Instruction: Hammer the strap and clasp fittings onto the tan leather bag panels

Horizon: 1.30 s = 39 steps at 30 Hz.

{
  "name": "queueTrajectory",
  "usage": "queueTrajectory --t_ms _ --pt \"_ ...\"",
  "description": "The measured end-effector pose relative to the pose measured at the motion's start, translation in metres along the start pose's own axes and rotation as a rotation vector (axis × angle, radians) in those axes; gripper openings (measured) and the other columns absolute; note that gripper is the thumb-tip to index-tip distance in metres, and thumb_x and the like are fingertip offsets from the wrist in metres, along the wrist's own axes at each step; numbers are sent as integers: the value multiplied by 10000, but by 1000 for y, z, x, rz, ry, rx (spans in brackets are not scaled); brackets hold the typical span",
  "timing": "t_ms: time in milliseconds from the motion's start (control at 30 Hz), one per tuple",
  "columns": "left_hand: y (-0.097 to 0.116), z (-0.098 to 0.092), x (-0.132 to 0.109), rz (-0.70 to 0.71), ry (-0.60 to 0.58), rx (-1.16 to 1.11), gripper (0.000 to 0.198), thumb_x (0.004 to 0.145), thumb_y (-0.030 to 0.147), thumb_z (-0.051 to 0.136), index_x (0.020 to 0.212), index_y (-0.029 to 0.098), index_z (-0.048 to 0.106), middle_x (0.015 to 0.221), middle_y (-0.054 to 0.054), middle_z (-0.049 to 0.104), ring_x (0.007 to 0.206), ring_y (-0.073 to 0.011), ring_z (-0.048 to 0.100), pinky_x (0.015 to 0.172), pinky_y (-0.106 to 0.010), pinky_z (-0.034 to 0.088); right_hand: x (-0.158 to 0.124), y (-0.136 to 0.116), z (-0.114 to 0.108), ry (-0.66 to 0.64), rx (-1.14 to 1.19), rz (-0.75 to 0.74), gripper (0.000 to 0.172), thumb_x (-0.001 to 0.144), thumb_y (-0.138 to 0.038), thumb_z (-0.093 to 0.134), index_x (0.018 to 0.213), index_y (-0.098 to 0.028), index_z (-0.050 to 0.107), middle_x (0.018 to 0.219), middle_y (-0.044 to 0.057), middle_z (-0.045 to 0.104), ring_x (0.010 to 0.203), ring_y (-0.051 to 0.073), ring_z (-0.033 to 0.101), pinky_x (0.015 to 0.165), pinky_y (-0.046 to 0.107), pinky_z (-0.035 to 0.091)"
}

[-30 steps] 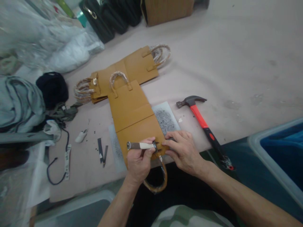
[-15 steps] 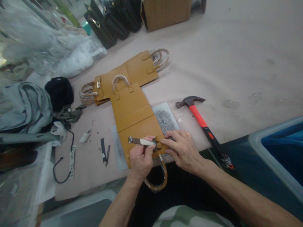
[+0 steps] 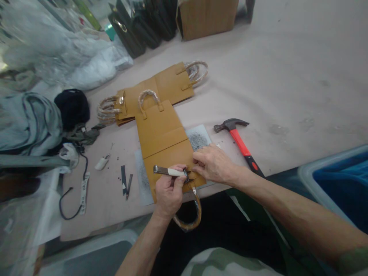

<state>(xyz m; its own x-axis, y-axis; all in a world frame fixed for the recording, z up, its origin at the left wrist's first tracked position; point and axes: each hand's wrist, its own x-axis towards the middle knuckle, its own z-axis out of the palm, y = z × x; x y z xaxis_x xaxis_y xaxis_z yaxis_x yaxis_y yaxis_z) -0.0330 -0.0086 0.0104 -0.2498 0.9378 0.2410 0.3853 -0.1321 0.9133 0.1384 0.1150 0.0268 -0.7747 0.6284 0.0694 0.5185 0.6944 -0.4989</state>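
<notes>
The left hand (image 3: 168, 191) is closed around a white-handled punch tool (image 3: 169, 171), its tip set on the near edge of the tan leather bag (image 3: 163, 142) at the table's (image 3: 287, 76) front. The right hand (image 3: 211, 165) lies just beside it, fingers flat and spread on the bag, gripping nothing. Farther right a red-handled hammer (image 3: 238, 140) lies on the table.

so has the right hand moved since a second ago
Yes. The right hand slid up the tan bag, away from the table edge, now covering more of the grey speckled pad.
</notes>
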Motion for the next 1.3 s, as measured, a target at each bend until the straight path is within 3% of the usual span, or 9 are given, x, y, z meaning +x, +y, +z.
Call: queueTrajectory --t_ms 267,700,967,1100,1300 --pt "-1 0 -2 -16 71 12 131 955 256 632 1020 162 695 1071 -113 753 987 -223 747 893 -363 627 18 -6 -14 -189 -147 26 218 864 -394 699 878 -176 695 761 73 727 695 205 627 606 316 236" --pt "2 2 0 31 48 47 116 913 218 674 1002 163 724 1026 -95 791 963 -217 774 892 -338 645 34 -7 -25 -286 -121 156 287 841 -492 745 878 -207 740 709 58 703 664 184 598 571 298 224" --pt "4 3 3 23 27 74 124 920 245 656 988 165 723 998 -90 794 937 -215 776 850 -319 651 34 -7 -26 -283 -91 187 279 840 -488 748 868 -211 741 732 61 713 685 191 605 564 302 216" --pt "6 5 5 91 22 145 99 913 225 642 965 170 706 985 -88 784 929 -216 768 862 -334 641 31 -4 -22 -251 -58 174 250 837 -463 741 886 -218 750 756 65 724 710 197 609 582 294 240" --pt "6 7 7 73 -9 143 90 921 216 612 954 175 685 994 -89 767 962 -214 748 889 -344 623 28 5 -22 -157 111 150 93 826 -267 669 855 -193 718 766 36 713 704 165 586 602 276 292"
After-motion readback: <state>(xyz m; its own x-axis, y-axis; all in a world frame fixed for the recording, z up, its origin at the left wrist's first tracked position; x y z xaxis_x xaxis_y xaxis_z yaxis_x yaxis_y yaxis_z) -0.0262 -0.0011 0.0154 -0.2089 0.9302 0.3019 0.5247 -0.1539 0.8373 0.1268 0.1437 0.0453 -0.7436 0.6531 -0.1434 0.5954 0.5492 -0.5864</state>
